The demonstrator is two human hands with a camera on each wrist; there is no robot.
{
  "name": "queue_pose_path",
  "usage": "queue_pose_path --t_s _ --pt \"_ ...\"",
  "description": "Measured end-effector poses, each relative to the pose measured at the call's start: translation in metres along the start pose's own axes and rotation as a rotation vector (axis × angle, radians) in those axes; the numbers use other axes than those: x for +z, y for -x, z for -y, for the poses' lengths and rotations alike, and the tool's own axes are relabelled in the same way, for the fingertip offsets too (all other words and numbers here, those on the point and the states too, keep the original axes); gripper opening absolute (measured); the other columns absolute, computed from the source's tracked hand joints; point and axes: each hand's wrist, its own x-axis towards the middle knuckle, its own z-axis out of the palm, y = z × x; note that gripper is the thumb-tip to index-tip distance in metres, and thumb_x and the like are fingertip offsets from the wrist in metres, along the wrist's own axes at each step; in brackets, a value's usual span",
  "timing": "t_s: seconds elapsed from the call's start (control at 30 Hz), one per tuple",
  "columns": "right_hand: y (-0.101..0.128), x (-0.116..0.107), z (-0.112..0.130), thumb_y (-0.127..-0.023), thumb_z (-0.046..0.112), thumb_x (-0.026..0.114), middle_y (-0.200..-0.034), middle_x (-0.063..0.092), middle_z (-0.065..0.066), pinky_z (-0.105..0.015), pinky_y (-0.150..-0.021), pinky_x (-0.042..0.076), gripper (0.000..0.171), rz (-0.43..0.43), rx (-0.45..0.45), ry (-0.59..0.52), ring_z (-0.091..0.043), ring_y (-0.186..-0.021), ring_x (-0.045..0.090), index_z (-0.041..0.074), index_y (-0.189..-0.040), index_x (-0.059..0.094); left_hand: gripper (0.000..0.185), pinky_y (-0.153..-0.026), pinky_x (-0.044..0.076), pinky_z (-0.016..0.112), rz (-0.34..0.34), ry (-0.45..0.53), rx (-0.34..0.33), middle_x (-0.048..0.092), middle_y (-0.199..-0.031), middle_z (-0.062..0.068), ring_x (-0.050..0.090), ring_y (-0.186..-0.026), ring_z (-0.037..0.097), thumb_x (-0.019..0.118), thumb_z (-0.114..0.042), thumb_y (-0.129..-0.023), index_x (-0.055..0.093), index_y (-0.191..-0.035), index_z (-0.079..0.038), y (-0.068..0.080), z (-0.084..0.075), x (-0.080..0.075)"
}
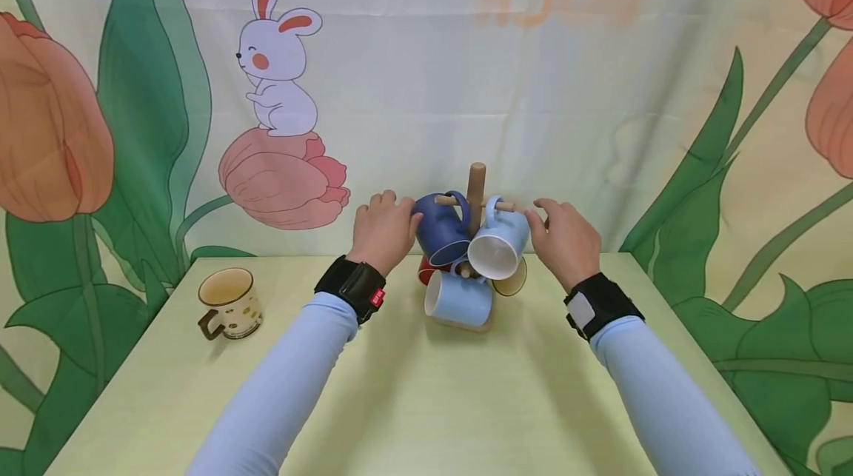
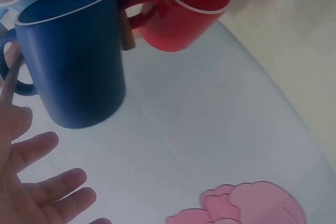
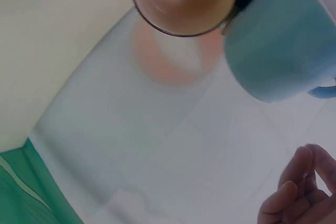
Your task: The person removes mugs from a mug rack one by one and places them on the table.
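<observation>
A wooden mug tree (image 1: 476, 183) stands at the back of the table, with several mugs hung on its pegs. My left hand (image 1: 385, 230) is beside the dark blue mug (image 1: 440, 230) on the upper left peg, its fingers spread and loose in the left wrist view. On the upper right peg hangs a light blue mug (image 1: 509, 230); close to its outer side is my right hand (image 1: 566, 243), fingers loosely bent around nothing. Lower down hang another light blue mug (image 1: 464, 302), a red mug (image 2: 184, 22) and a beige mug (image 3: 184, 3) with a dark rim.
A cream mug (image 1: 240, 307) with a small pattern and brown handle stands upright at the table's left side. Behind the pale table (image 1: 466, 402) hangs a printed curtain (image 1: 400, 91) with a rabbit and tulips.
</observation>
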Motion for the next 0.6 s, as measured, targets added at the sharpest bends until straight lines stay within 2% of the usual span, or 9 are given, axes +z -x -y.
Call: queue_pose_path --t_s 0.13,0.3,0.4,0.6 --pt "0.012 0.014 -0.013 -0.103 0.028 0.053 -0.105 0.063 -0.019 -0.048 -0.063 0.051 0.038 -0.096 -0.035 0.002 -0.034 -0.084 0.063 0.006 -0.133 0.060 0.044 -0.095 0.045 0.053 0.020 0.049 -0.042 0.058 -0.124 0.021 0.054 -0.117 0.038 0.056 -0.037 -0.101 0.059 -0.133 -0.007 0.017 0.018 0.007" --pt "0.025 0.036 -0.028 -0.098 0.014 0.059 -0.126 0.058 -0.026 -0.056 -0.081 0.051 0.040 -0.150 -0.140 0.000 -0.043 -0.106 0.061 0.003 -0.137 0.055 0.048 -0.099 0.041 0.057 0.042 0.084 -0.071 0.053 -0.132 0.025 0.049 -0.125 0.041 0.060 -0.036 -0.099 0.056 -0.135 -0.005 0.044 0.034 0.021" --pt "0.031 0.048 -0.037 -0.092 0.010 0.067 -0.137 0.051 -0.027 -0.059 -0.092 0.046 0.053 -0.145 -0.192 0.006 -0.046 -0.117 0.055 0.001 -0.141 0.050 0.049 -0.100 0.040 0.058 0.045 0.102 -0.069 0.053 -0.133 0.026 0.048 -0.126 0.042 0.063 -0.035 -0.097 0.056 -0.135 -0.004 0.062 0.039 0.031" --pt "0.036 0.070 -0.045 -0.076 0.020 0.087 -0.152 0.034 -0.026 -0.058 -0.108 0.034 0.092 -0.119 -0.256 0.055 -0.045 -0.135 0.039 0.001 -0.149 0.035 0.050 -0.096 0.043 0.058 0.036 0.143 -0.066 0.054 -0.130 0.028 0.050 -0.123 0.043 0.067 -0.035 -0.095 0.058 -0.132 -0.003 0.095 0.043 0.053"
